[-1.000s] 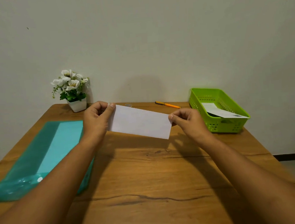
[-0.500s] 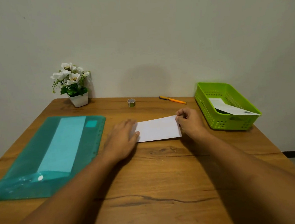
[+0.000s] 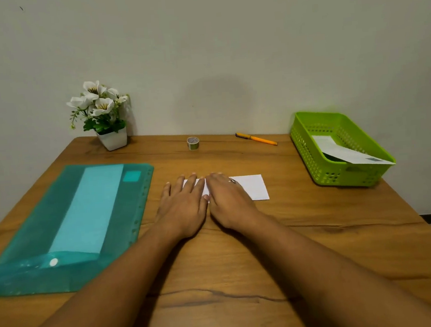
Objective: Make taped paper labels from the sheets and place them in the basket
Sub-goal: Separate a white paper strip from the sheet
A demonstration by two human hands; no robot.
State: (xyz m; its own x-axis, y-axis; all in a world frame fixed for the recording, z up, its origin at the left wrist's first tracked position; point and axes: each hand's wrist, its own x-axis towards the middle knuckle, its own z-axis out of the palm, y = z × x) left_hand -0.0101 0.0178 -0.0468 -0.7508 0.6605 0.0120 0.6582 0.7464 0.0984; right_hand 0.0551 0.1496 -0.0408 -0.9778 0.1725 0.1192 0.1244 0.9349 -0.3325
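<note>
You are pressing a white paper (image 3: 253, 187) flat on the tabletop (image 3: 319, 232) with both hands.

Your left hand (image 3: 184, 202) and right hand (image 3: 229, 198) are lying side by side on the paper, fingers (image 3: 192, 183) straight, close together and holding nothing. The paper's long axis is running left to right, and only its right end is showing beyond your right hand. The tape roll (image 3: 193, 143) is standing straight ahead near the far edge, well apart from the paper and slightly nearer your left hand, so taping is probably calling for a forward reach. The basket (image 3: 310, 155) is sitting off to your right, nearer your right hand, with one label (image 3: 343, 152) already lying in it. The paper is showing no writing, and the dark mark on the label and the print on the roll are too small to read.
</note>
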